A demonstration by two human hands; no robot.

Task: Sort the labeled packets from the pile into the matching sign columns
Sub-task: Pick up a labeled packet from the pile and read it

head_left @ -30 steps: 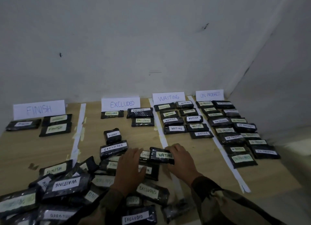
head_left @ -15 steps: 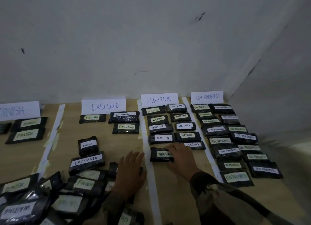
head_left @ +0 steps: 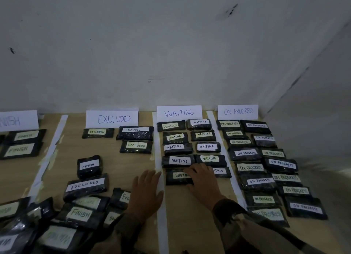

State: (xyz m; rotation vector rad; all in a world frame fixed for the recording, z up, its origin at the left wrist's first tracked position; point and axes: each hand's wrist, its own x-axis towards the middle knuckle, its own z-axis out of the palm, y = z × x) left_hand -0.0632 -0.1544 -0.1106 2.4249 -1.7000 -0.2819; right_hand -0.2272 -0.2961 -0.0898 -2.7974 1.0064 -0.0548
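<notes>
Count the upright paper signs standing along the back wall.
4, left to right: FINISH sign, cut off by the picture's left edge; EXCLUDED sign; WAITING sign; ON PROGRESS sign. More could stand out of view further left.

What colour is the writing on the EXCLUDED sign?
Blue; the EXCLUDED sign shows best in head view.

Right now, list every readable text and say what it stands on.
"EXCLUDED": white paper sign; black plastic packets below it.
"WAITING": second sign; column packets; nearest packet under the right hand.
"ON PROGRESS": rightmost sign; right-column packets.
"FINISH": lone packet; leftmost sign shows only "NISH".
Bottom-left pile labels: mostly blurred.
</notes>
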